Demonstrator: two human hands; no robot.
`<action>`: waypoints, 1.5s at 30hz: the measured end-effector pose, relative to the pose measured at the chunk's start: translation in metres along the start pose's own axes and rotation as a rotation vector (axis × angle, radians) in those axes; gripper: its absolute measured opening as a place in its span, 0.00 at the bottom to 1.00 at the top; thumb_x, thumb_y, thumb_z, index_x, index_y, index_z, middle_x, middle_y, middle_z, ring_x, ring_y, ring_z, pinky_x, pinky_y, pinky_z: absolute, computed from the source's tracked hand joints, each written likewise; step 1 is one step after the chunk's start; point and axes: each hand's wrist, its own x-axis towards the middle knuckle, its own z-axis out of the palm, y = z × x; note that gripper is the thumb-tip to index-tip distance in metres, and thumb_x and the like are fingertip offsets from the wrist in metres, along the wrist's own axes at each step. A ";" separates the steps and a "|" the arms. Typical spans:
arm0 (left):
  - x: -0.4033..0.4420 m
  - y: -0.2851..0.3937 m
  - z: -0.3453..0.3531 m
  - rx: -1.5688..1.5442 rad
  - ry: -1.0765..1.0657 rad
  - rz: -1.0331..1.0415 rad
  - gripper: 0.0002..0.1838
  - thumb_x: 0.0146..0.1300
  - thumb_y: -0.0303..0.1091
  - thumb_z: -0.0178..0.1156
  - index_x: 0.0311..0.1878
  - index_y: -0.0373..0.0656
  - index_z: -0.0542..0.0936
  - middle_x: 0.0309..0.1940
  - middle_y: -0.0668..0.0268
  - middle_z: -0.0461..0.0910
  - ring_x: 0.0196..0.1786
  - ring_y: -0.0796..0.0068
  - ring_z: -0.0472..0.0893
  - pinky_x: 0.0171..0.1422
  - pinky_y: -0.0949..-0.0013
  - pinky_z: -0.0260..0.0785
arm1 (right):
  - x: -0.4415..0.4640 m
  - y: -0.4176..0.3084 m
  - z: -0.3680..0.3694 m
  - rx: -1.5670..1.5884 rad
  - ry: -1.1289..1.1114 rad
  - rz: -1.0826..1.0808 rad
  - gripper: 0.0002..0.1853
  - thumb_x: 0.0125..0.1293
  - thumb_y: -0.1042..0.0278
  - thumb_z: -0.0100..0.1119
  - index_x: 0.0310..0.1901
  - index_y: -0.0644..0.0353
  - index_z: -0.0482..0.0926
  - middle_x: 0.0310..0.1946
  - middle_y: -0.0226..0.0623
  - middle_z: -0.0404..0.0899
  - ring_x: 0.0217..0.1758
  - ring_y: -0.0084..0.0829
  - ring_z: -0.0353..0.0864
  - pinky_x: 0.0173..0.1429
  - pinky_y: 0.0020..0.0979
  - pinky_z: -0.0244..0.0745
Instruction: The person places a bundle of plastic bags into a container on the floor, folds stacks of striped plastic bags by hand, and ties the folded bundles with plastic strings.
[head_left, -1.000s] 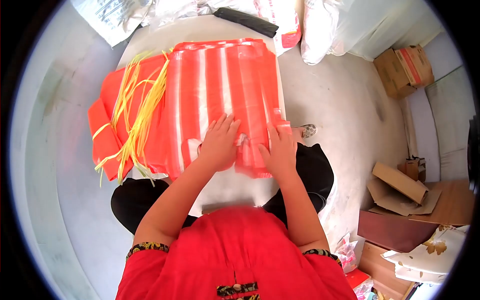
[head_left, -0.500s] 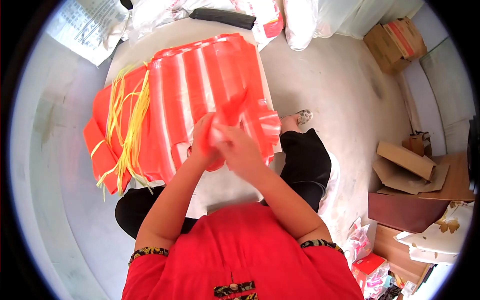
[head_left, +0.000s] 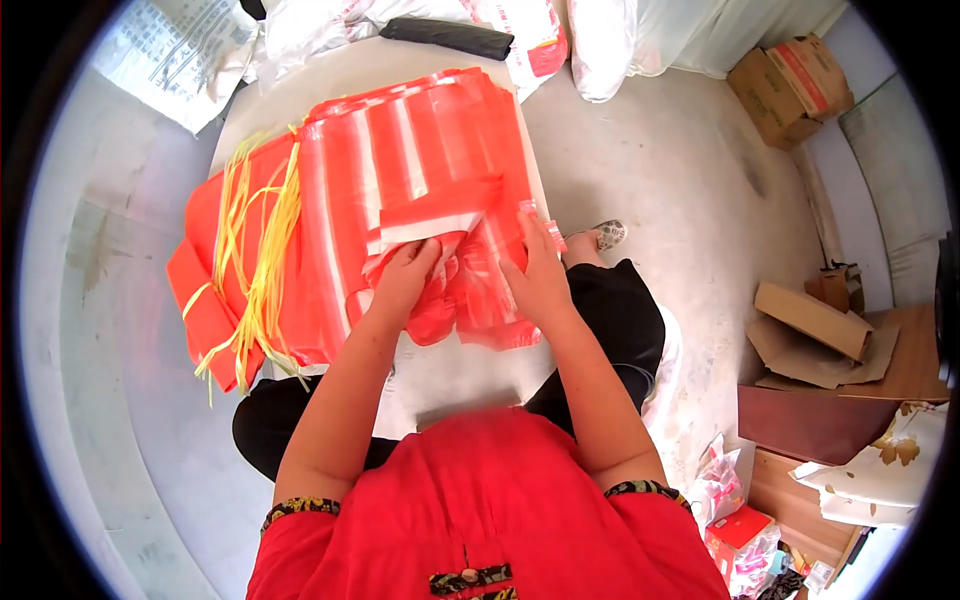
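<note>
A stack of red-and-white striped plastic bags (head_left: 345,190) lies on the table in front of me. On its near right part is a loose, crumpled red plastic bag (head_left: 455,220) with one end folded over. My left hand (head_left: 405,275) is closed on the crumpled bag, its fingertips partly tucked into the plastic. To the right, my right hand (head_left: 540,275) lies open along the stack's right edge, thumb apart from the fingers, touching the plastic. A bundle of yellow plastic strips (head_left: 262,260) lies across red plastic left of the stack.
A black rolled bundle (head_left: 447,37) lies at the table's far edge (head_left: 300,78), near white bags. Cardboard boxes (head_left: 790,88) stand at the far right, and an opened carton (head_left: 820,335) rests on a brown box. My knees flank the table.
My hands were together over the stack, handling red plastic; now they are apart. The right hand has moved right to the stack's edge, and the loose plastic lies more spread out.
</note>
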 end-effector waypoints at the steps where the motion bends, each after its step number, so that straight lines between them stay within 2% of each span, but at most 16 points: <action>1: -0.003 0.005 0.002 0.029 -0.031 0.021 0.20 0.77 0.46 0.61 0.53 0.35 0.81 0.43 0.69 0.80 0.46 0.78 0.76 0.53 0.69 0.71 | 0.003 -0.002 0.000 -0.002 -0.004 -0.011 0.35 0.72 0.62 0.61 0.77 0.62 0.63 0.79 0.52 0.59 0.83 0.51 0.60 0.80 0.46 0.63; 4: 0.000 0.002 -0.007 0.077 -0.137 -0.060 0.19 0.70 0.38 0.67 0.56 0.33 0.80 0.45 0.68 0.80 0.47 0.78 0.77 0.51 0.70 0.72 | 0.016 -0.025 -0.004 -0.009 -0.095 0.022 0.34 0.72 0.63 0.60 0.76 0.60 0.65 0.79 0.51 0.60 0.82 0.50 0.62 0.79 0.44 0.65; 7: -0.003 0.003 -0.006 0.242 -0.047 -0.008 0.19 0.68 0.35 0.68 0.56 0.32 0.80 0.45 0.67 0.82 0.47 0.77 0.79 0.52 0.69 0.73 | 0.025 -0.035 0.004 0.003 -0.148 0.036 0.32 0.72 0.63 0.59 0.76 0.59 0.66 0.78 0.51 0.61 0.80 0.49 0.64 0.78 0.43 0.67; 10: -0.005 0.005 -0.002 0.308 -0.078 0.024 0.25 0.67 0.29 0.66 0.66 0.31 0.76 0.53 0.64 0.83 0.53 0.74 0.82 0.57 0.68 0.75 | 0.028 -0.053 0.012 0.185 -0.113 -0.050 0.30 0.73 0.65 0.57 0.75 0.59 0.68 0.77 0.47 0.63 0.79 0.48 0.66 0.77 0.42 0.68; 13: 0.001 -0.004 -0.004 0.286 -0.118 -0.023 0.20 0.68 0.28 0.65 0.61 0.31 0.79 0.51 0.64 0.85 0.52 0.71 0.85 0.55 0.65 0.77 | 0.024 -0.093 0.016 0.333 -0.191 -0.011 0.26 0.72 0.67 0.57 0.71 0.58 0.72 0.78 0.45 0.61 0.78 0.46 0.67 0.76 0.40 0.68; 14: 0.004 -0.017 -0.011 0.544 -0.129 0.244 0.16 0.72 0.37 0.65 0.53 0.33 0.82 0.44 0.65 0.86 0.47 0.73 0.84 0.48 0.65 0.77 | 0.018 -0.100 0.026 0.247 -0.211 -0.081 0.25 0.71 0.68 0.58 0.70 0.58 0.74 0.77 0.44 0.63 0.76 0.45 0.69 0.75 0.40 0.70; 19: 0.003 0.016 0.008 0.177 0.098 -0.080 0.15 0.76 0.41 0.63 0.45 0.36 0.82 0.34 0.67 0.83 0.37 0.76 0.81 0.42 0.69 0.74 | 0.002 -0.106 0.053 0.021 -0.174 -0.672 0.22 0.65 0.70 0.65 0.62 0.57 0.80 0.68 0.41 0.76 0.68 0.43 0.79 0.64 0.41 0.79; 22: 0.001 0.013 0.015 -0.074 0.190 -0.137 0.21 0.80 0.49 0.58 0.39 0.40 0.82 0.27 0.70 0.80 0.28 0.80 0.75 0.36 0.73 0.68 | -0.001 -0.090 0.034 -0.101 -0.090 -0.565 0.19 0.67 0.75 0.64 0.60 0.57 0.80 0.61 0.41 0.81 0.59 0.39 0.84 0.57 0.40 0.81; 23: 0.002 0.008 0.013 -0.097 0.136 -0.114 0.21 0.80 0.49 0.57 0.39 0.40 0.82 0.27 0.70 0.80 0.28 0.80 0.75 0.37 0.73 0.68 | 0.001 -0.080 0.026 0.134 -0.013 -0.386 0.18 0.69 0.76 0.61 0.60 0.57 0.80 0.60 0.42 0.81 0.55 0.37 0.84 0.57 0.38 0.81; 26: 0.010 -0.005 0.005 -0.094 0.083 -0.074 0.22 0.81 0.50 0.55 0.38 0.40 0.83 0.29 0.71 0.81 0.30 0.81 0.75 0.38 0.73 0.69 | 0.021 -0.041 -0.005 0.247 0.277 -0.053 0.21 0.74 0.78 0.55 0.67 0.57 0.75 0.58 0.43 0.80 0.48 0.33 0.84 0.58 0.33 0.80; 29: 0.007 -0.001 0.008 -0.004 0.159 -0.058 0.23 0.81 0.50 0.55 0.38 0.40 0.84 0.30 0.70 0.82 0.32 0.81 0.76 0.40 0.73 0.70 | 0.026 0.012 -0.005 0.140 0.014 0.164 0.30 0.74 0.77 0.55 0.76 0.56 0.66 0.63 0.45 0.78 0.50 0.35 0.84 0.60 0.34 0.79; 33: 0.010 -0.010 -0.001 -0.092 0.037 -0.087 0.23 0.81 0.51 0.55 0.36 0.41 0.82 0.31 0.71 0.81 0.34 0.81 0.76 0.41 0.73 0.69 | 0.032 0.011 0.005 -0.042 0.020 -0.013 0.42 0.69 0.78 0.57 0.83 0.50 0.55 0.61 0.52 0.80 0.54 0.41 0.86 0.61 0.36 0.79; 36: 0.007 -0.002 -0.001 -0.112 0.021 -0.076 0.24 0.81 0.52 0.54 0.35 0.42 0.81 0.29 0.71 0.80 0.32 0.80 0.75 0.40 0.73 0.69 | 0.044 -0.014 -0.009 0.125 -0.288 0.181 0.46 0.66 0.79 0.58 0.83 0.44 0.54 0.56 0.52 0.83 0.52 0.43 0.86 0.58 0.38 0.81; 39: 0.010 -0.005 -0.002 -0.105 0.082 -0.050 0.24 0.82 0.51 0.54 0.34 0.42 0.80 0.27 0.69 0.79 0.29 0.78 0.75 0.38 0.72 0.69 | 0.044 -0.040 -0.019 -0.083 -0.525 0.145 0.49 0.64 0.83 0.57 0.84 0.40 0.52 0.52 0.50 0.84 0.50 0.45 0.86 0.54 0.41 0.81; 42: 0.002 0.007 0.003 -0.159 0.057 -0.069 0.24 0.83 0.50 0.52 0.35 0.41 0.80 0.26 0.69 0.79 0.28 0.77 0.75 0.38 0.71 0.69 | 0.033 -0.040 -0.018 -0.225 -0.537 -0.081 0.49 0.62 0.87 0.54 0.83 0.39 0.53 0.52 0.47 0.84 0.50 0.48 0.85 0.51 0.43 0.81; 45: -0.003 0.013 0.007 -0.179 0.056 -0.080 0.24 0.83 0.49 0.51 0.36 0.41 0.80 0.27 0.68 0.79 0.28 0.77 0.75 0.38 0.71 0.70 | 0.023 -0.031 -0.010 -0.264 -0.327 -0.206 0.48 0.62 0.90 0.51 0.82 0.40 0.58 0.53 0.45 0.85 0.52 0.49 0.85 0.52 0.43 0.81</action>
